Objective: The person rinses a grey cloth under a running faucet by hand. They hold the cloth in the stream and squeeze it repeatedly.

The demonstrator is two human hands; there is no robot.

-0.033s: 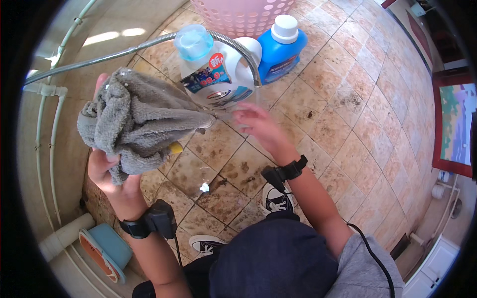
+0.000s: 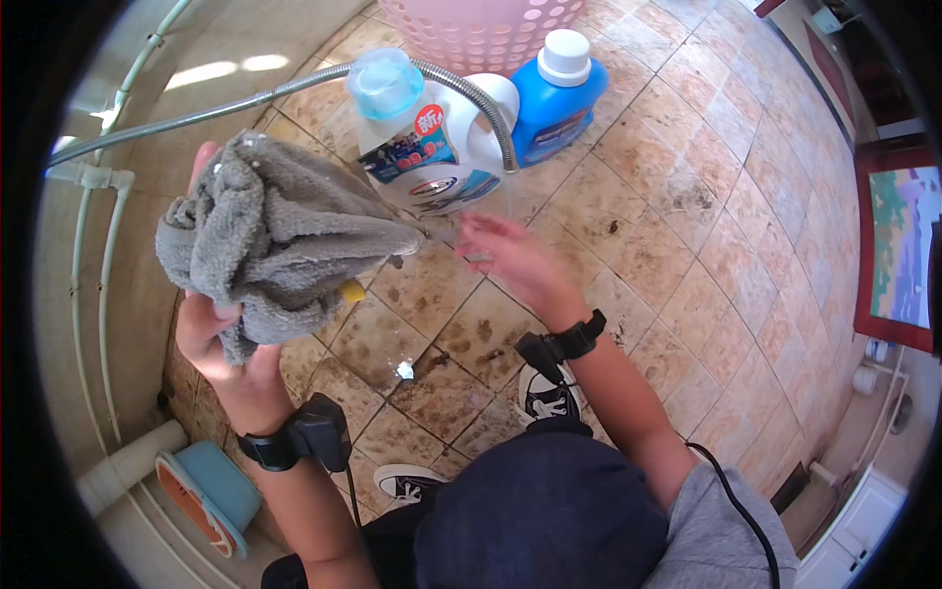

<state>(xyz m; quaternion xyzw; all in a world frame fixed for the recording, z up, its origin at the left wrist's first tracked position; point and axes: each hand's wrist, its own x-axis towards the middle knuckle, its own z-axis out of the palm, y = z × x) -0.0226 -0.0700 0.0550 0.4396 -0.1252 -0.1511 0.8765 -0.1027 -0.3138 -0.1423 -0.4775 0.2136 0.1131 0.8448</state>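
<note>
My left hand (image 2: 211, 339) is wrapped round a bunched grey terry cloth (image 2: 285, 236), raised above the floor on the left. The cloth tapers to a tip that points right. My right hand (image 2: 505, 255) is just beyond that tip, its fingers apart and slightly curled, with no solid object visible in them. Above it, a metal shower hose (image 2: 481, 103) arches over and ends, and a faint clear stream seems to fall from it. A small yellow thing (image 2: 351, 292) peeks out beneath the cloth, mostly hidden.
A white detergent bottle (image 2: 442, 187) with a clear blue cap and a blue bottle (image 2: 554, 108) with a white cap stand before a pink perforated basket (image 2: 481, 34). Pipes (image 2: 83, 255) run along the left wall. A blue basin (image 2: 216, 491) leans at lower left. Stained tiles (image 2: 638, 245) cover the floor.
The cloth and my left hand have shifted very slightly right. My right hand's fingers have moved a little; nothing was let go.
</note>
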